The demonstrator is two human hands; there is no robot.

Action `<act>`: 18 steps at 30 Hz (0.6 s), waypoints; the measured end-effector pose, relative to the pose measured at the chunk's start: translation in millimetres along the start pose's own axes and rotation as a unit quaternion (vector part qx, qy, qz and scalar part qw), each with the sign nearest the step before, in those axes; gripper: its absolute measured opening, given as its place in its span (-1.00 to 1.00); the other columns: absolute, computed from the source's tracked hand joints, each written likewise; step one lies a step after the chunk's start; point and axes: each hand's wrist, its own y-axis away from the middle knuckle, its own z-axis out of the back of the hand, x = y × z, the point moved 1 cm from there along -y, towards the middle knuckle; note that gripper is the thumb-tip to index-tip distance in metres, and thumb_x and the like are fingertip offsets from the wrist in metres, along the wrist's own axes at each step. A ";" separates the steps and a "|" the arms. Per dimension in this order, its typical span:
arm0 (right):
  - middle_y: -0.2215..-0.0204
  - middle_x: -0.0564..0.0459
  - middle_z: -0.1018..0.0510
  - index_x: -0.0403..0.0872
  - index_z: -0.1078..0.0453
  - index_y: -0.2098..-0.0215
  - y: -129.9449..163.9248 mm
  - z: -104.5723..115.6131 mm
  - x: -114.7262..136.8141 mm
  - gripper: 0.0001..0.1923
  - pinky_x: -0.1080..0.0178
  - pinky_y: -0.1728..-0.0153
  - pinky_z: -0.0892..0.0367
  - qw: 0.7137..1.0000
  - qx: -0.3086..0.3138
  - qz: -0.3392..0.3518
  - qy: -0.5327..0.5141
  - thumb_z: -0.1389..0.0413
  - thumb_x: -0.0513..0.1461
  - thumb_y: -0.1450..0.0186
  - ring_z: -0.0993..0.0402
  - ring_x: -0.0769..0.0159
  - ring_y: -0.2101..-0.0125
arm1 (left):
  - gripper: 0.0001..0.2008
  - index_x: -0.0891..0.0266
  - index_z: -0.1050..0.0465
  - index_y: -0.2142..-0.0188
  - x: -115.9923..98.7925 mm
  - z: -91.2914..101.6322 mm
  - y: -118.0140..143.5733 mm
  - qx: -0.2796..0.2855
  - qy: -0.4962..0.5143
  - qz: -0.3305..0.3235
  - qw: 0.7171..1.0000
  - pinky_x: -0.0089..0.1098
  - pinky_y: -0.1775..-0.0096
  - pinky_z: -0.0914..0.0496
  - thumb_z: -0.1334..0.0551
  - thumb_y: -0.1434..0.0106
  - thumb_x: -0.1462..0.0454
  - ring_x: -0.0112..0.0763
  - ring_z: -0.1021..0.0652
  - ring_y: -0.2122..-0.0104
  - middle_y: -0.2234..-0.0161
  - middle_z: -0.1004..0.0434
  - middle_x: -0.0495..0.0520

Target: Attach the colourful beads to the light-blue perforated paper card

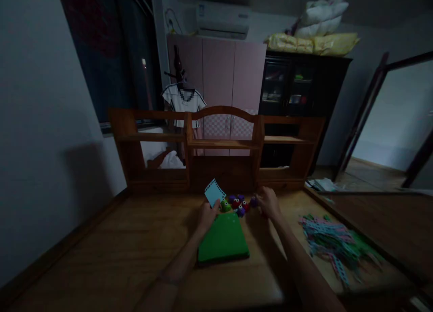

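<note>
Dim room, wooden desk [101,240]; left hand [207,215] pinches pale blue scallop-edged paper slip [214,193]; right hand [269,202] curled over small colourful punches [238,204], grip unclear, forearms cut off.

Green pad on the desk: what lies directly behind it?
Behind the green pad sits a cluster of small colourful punches, flanked by the left hand holding a light-blue paper and the right hand. Anything beneath the hands is hidden.

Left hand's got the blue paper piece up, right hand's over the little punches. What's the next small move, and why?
Probably close the right hand on one of the small punches it touches, since the left hand already holds the blue paper piece raised above the green pad.
</note>
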 end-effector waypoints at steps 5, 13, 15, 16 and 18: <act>0.27 -0.10 -0.42 -0.11 -0.35 0.24 25.1 -37.2 8.7 -0.79 0.27 0.22 -0.10 0.996 0.031 -0.015 0.083 -0.09 -0.20 -0.16 -0.28 0.18 0.21 | -0.52 0.32 -0.44 0.51 4.8 -5.5 -1.6 -0.002 0.009 -0.005 1.000 -0.50 0.56 -0.21 -0.04 -0.14 -0.05 -0.44 -0.43 0.64 0.65 -0.43 0.05; 0.13 -0.15 -0.39 -0.11 -0.40 0.22 27.7 -32.0 -6.2 -0.75 0.27 0.17 -0.09 0.995 0.042 -0.046 0.075 -0.04 -0.14 -0.21 -0.25 0.16 0.11 | -0.50 0.34 -0.44 0.53 2.5 -8.5 -1.4 0.012 0.051 0.008 0.999 -0.51 0.57 -0.23 -0.06 -0.12 -0.08 -0.48 -0.40 0.67 0.68 -0.38 0.03; 0.18 -0.15 -0.40 -0.11 -0.41 0.27 27.6 -31.9 -7.6 -0.76 0.26 0.21 -0.10 0.996 0.037 -0.032 0.074 -0.04 -0.13 -0.21 -0.27 0.16 0.16 | -0.51 0.34 -0.43 0.52 -2.4 -7.2 -0.2 0.018 0.089 0.013 0.996 -0.51 0.56 -0.25 -0.09 -0.11 -0.08 -0.49 -0.40 0.66 0.66 -0.39 0.04; 0.21 -0.16 -0.41 -0.12 -0.41 0.30 27.5 -32.3 -7.8 -0.76 0.25 0.23 -0.10 0.996 0.033 -0.026 0.074 -0.04 -0.12 -0.21 -0.27 0.15 0.18 | -0.51 0.35 -0.43 0.51 -5.3 -6.7 0.4 0.024 0.116 0.014 0.993 -0.50 0.55 -0.26 -0.10 -0.10 -0.08 -0.50 -0.40 0.66 0.64 -0.40 0.04; 0.25 -0.16 -0.41 -0.12 -0.41 0.35 27.3 -33.4 -6.9 -0.78 0.24 0.24 -0.11 0.997 0.026 -0.023 0.073 -0.04 -0.13 -0.20 -0.27 0.14 0.19 | -0.52 0.36 -0.42 0.48 -10.7 -6.3 1.4 0.043 0.174 0.019 0.984 -0.50 0.55 -0.29 -0.13 -0.08 -0.08 -0.50 -0.40 0.64 0.58 -0.43 0.07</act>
